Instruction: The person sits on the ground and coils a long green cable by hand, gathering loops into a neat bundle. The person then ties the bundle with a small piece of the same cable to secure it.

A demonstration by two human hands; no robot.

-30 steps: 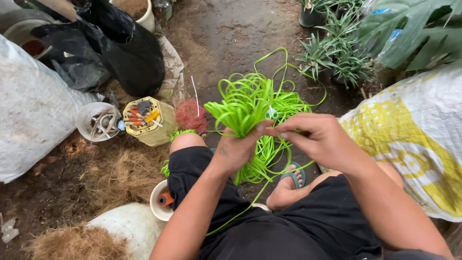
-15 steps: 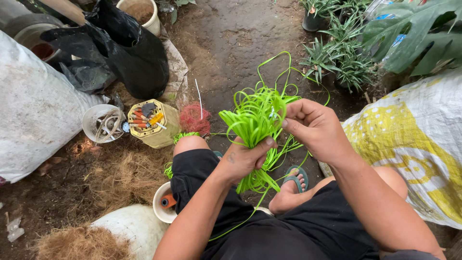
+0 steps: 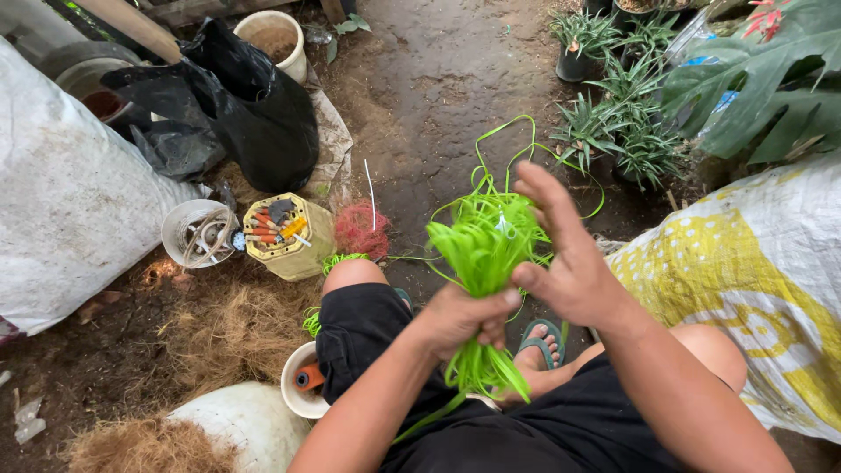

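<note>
Green plastic strips, thin, glossy and looped, make up the bundle that sits between the person's knees, above the dirt floor. The left hand is closed in a fist around the bundle's narrow waist, so the strands fan out above it and hang in a short tuft below. The right hand is mostly open, fingers spread and raised, with its thumb touching the strips just beside the left fist. Loose strands curl away over the floor toward the potted plants near the far right corner. On the left side of the floor stands a yellow plastic container packed with small tools, touching a pale round tub that holds a metal piece. A tuft of red fibre lies just right of the yellow container. Brown coconut husk fibre spreads, coarse and matted, near the left knee, and a white cup beside the thigh holds an orange-handled tool. A woven white-and-yellow sack lies at the right edge.
</note>
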